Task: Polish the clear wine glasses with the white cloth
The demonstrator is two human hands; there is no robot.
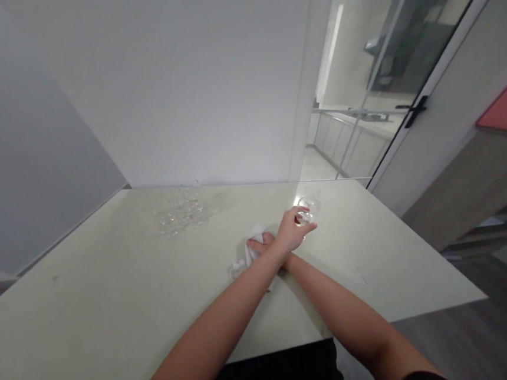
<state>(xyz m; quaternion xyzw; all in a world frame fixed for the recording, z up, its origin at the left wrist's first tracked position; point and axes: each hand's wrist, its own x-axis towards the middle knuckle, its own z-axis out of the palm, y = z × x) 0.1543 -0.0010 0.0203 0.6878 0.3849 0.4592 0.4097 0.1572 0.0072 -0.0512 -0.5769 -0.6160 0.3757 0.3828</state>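
The white cloth (249, 254) lies on the bench (132, 283), in the right hand (266, 245), whose grip is closed over it. The forearms cross, left over right. Right of and slightly beyond the cloth, the left hand (293, 228) pinches a clear item (305, 216) between thumb and fingers. A transparent cluster (180, 213) sits farther back, left of the cloth.

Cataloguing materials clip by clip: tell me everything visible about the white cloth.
The white cloth looks plain, soft and crumpled. The right hand holds it above the middle of the table, one end showing beyond the fingers, the rest bunched toward the near left beside something clear. The left forearm crosses nearby; whether the cloth touches the table is unclear.
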